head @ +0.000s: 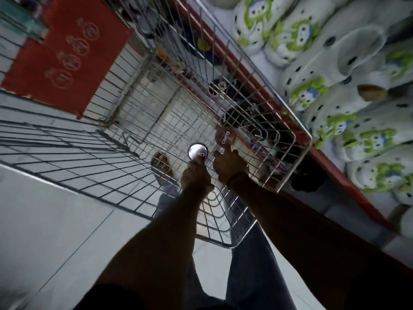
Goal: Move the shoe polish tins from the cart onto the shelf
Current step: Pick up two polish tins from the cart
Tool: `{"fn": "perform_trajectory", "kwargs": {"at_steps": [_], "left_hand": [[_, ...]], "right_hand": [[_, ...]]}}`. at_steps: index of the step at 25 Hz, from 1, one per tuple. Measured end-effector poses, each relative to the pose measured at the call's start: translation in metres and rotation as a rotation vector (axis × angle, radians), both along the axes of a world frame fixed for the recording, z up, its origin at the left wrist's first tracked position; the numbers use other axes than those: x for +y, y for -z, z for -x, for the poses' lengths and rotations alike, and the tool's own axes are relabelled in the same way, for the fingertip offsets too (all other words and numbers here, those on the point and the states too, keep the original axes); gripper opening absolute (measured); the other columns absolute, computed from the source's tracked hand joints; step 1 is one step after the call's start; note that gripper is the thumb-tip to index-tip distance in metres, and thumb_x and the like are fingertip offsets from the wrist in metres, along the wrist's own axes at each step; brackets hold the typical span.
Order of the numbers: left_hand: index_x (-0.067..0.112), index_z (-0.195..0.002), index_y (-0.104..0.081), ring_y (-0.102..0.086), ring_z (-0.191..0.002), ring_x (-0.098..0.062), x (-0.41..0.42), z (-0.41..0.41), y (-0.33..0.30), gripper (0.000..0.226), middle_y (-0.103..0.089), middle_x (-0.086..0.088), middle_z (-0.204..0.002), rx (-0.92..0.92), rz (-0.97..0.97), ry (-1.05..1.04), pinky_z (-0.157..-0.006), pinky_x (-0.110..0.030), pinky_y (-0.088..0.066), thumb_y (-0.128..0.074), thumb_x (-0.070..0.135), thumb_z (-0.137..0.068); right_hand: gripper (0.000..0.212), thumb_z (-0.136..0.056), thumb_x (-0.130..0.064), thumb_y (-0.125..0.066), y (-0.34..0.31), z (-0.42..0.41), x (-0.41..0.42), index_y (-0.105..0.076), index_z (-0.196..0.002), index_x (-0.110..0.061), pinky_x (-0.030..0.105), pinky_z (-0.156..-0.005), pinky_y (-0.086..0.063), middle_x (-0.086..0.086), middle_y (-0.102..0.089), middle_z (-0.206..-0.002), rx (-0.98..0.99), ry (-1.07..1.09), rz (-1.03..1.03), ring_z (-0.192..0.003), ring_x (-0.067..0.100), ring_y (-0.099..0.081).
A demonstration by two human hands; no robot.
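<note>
Landmark: the wire cart (156, 104). All places below are given against it.

Left hand (194, 179): down inside the cart, near its floor at the end closest to you. Its grip is closed on the near edge of a silver-faced tin (198, 151), which shows a plain metal face. Get the thumb and fingers on opposite sides of the rim before lifting; an edge pinch on a flat tin probably slips.

Right hand (230, 166): also inside the cart, just beside the left hand, toward the shelf side. Its fingertips (228, 151) touch the near edge of a brown tin (225, 135) with white lettering. Whether this grip has closed fully you cannot tell; the palm hides it. Confirm the hold, then raise both tins straight up clear of the cart's rim before swinging right.

Shelf (330, 166): touching or just beside the cart's right side, red-edged, its top packed with white clogs (335, 54) printed in green. Find a bare spot first.

Count: tins visible, two. Hands, two. Carts, one. Clogs, many; blur prevents an exact figure.
</note>
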State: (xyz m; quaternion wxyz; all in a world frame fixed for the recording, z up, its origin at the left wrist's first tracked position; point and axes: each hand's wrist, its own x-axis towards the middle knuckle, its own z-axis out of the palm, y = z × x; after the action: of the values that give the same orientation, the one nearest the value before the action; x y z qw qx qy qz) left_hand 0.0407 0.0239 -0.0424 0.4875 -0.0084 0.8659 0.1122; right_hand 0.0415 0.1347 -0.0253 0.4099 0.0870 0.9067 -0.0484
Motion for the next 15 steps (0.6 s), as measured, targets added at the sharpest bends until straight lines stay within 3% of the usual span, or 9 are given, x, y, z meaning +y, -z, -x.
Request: {"fn": "perform_trajectory", "kwargs": {"at_steps": [2,4,8,10,12,15], "left_hand": [[0.013,-0.149,-0.042,-0.061,-0.123,-0.04,-0.018,0.027,-0.04,0.067,-0.055,-0.019,-0.14,0.033,-0.081,0.013,-0.086,-0.033,-0.053,-0.072,0.026,-0.09],[0.018,-0.145,-0.039,-0.064,-0.116,-0.044,-0.038,0.056,-0.085,0.084,-0.053,-0.019,-0.133,0.153,-0.075,0.187,-0.086,-0.043,-0.057,-0.082,0.03,-0.075],[0.021,-0.122,-0.052,-0.063,-0.104,-0.044,-0.067,0.119,-0.195,0.071,-0.054,-0.014,-0.113,0.395,-0.183,0.286,-0.079,-0.048,-0.059,-0.079,0.038,-0.059],[0.022,-0.129,-0.056,-0.064,-0.108,-0.043,-0.07,0.149,-0.247,0.072,-0.057,-0.014,-0.119,0.562,-0.259,0.293,-0.08,-0.045,-0.059,-0.077,0.04,-0.062],[0.023,-0.138,-0.058,-0.065,-0.111,-0.041,-0.062,0.174,-0.296,0.077,-0.06,-0.016,-0.127,0.756,-0.366,0.309,-0.085,-0.041,-0.058,-0.075,0.044,-0.066],[0.018,-0.136,-0.065,-0.065,-0.109,-0.041,-0.035,0.199,-0.367,0.077,-0.063,-0.018,-0.12,0.994,-0.606,0.363,-0.086,-0.045,-0.06,-0.063,0.049,-0.066]], "right_hand": [[0.039,-0.093,-0.025,-0.06,-0.041,0.011,0.001,-0.054,-0.13,-0.016,0.044,-0.095,-0.053,0.013,-0.048,-0.141,0.014,-0.015,0.032,-0.128,0.039,-0.049],[0.047,-0.087,-0.035,-0.065,-0.085,0.024,-0.001,-0.058,-0.13,-0.017,0.046,-0.102,-0.05,0.011,-0.051,-0.141,0.076,0.054,0.087,-0.135,0.04,-0.044],[0.081,-0.073,-0.041,-0.081,-0.186,0.059,-0.003,-0.048,-0.143,-0.017,0.048,-0.098,-0.051,0.017,-0.049,-0.138,0.374,0.242,0.197,-0.123,0.042,-0.053],[0.094,-0.066,-0.043,-0.084,-0.234,0.078,0.0,-0.042,-0.146,-0.017,0.048,-0.095,-0.053,0.019,-0.052,-0.134,0.549,0.306,0.22,-0.119,0.041,-0.056],[0.09,-0.062,-0.048,-0.082,-0.278,0.093,0.008,-0.044,-0.139,-0.019,0.047,-0.087,-0.055,0.016,-0.057,-0.123,0.724,0.365,0.221,-0.11,0.04,-0.059],[0.072,-0.06,-0.051,-0.079,-0.347,0.101,0.026,-0.052,-0.12,-0.022,0.042,-0.076,-0.056,0.009,-0.062,-0.109,0.949,0.421,0.15,-0.098,0.033,-0.062]]}}
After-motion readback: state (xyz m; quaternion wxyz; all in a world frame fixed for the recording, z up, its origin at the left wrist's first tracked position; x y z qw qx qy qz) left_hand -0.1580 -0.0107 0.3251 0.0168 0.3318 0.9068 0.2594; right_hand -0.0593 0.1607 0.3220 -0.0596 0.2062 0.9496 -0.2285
